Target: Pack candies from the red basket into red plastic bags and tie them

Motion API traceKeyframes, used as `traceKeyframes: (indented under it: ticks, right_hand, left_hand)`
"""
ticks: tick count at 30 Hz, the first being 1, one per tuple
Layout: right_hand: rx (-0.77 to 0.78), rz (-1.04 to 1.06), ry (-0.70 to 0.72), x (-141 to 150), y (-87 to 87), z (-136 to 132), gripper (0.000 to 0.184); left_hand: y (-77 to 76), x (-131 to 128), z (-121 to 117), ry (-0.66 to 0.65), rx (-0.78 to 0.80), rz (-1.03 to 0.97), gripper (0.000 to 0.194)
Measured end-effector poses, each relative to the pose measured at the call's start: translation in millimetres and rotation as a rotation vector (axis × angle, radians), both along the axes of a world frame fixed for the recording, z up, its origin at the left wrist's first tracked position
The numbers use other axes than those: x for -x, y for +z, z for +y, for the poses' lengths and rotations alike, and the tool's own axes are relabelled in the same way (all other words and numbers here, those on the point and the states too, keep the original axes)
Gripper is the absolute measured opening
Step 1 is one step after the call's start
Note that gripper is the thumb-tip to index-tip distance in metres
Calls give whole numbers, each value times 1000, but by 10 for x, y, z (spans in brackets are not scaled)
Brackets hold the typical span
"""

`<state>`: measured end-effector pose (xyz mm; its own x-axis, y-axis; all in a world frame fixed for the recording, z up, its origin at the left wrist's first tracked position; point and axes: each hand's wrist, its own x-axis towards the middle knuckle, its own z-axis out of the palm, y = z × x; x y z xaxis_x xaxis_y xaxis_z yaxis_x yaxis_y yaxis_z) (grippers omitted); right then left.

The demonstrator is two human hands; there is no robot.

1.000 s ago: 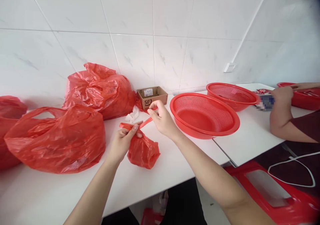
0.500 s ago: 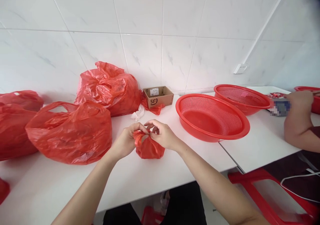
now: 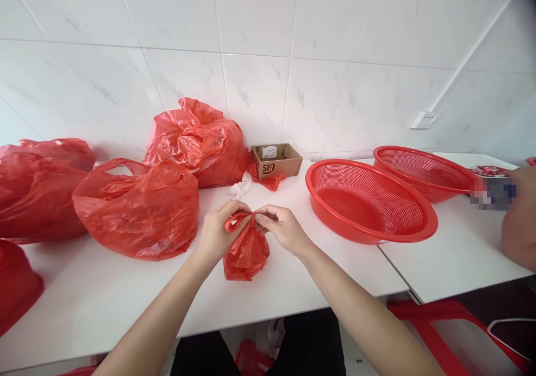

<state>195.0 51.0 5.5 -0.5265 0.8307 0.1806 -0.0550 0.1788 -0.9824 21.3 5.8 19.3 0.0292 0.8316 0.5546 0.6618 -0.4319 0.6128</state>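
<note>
Faced a wall (image 3: pixel 255 24) of pale, shiny tiles, with a white socket (image 3: pixel 425 120) over on the right. Looked down on a white counter (image 3: pixel 318 275), long and flat, with a thin crack across it near the right. Held a small bag (image 3: pixel 247 259), red and crinkly, at the front middle of the counter. Pinched its twisted top from both sides, left hand (image 3: pixel 218 228) and right hand (image 3: pixel 287 231) close together, fingertips nearly meeting. Saw a red loop by the left fingers, but could not tell whether around the thumb or just beside it. Could not tell about the bag's bottom either: touching the counter or hanging just above.

Saw a fat bag (image 3: pixel 140 214) with handles near the left hand, more red bags (image 3: pixel 37 197) farther left, and a big bag (image 3: pixel 196 147) back by the wall. Found a brown box (image 3: pixel 272 168) beside the big bag, with a white scrap (image 3: pixel 240 187) nearby. Saw a front basket (image 3: pixel 343 224) and a back basket (image 3: pixel 446 196), both red with tiny holes, to the right. Spotted another person's arm (image 3: pixel 519 228) at the right edge, next to a blurry patch, and a red stool (image 3: pixel 431 310) lower down.
</note>
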Motion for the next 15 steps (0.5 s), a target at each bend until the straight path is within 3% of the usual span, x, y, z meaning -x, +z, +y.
traceKeyframes:
  ticks: [4,7,11,14,15]
  right_hand:
    - [-488,-400,-189,-12,114,-67,12]
    - [-775,-675,-209,-44,166,-181,16]
    - [-704,-723,-144,-146,140,-227,15]
    - [-588,-517,-138,-182,94,-177,10]
    - [-547,-427,-135,-162,75,-164,18]
  left_hand:
    - [102,138,6,31,40,24,13]
    - [164,269,34,109,45,-9,18]
    - [225,327,46,135,89,-74,19]
    - [317,243,6,84,137,-117,23]
    - [365,201,-13,53,157,-123,24]
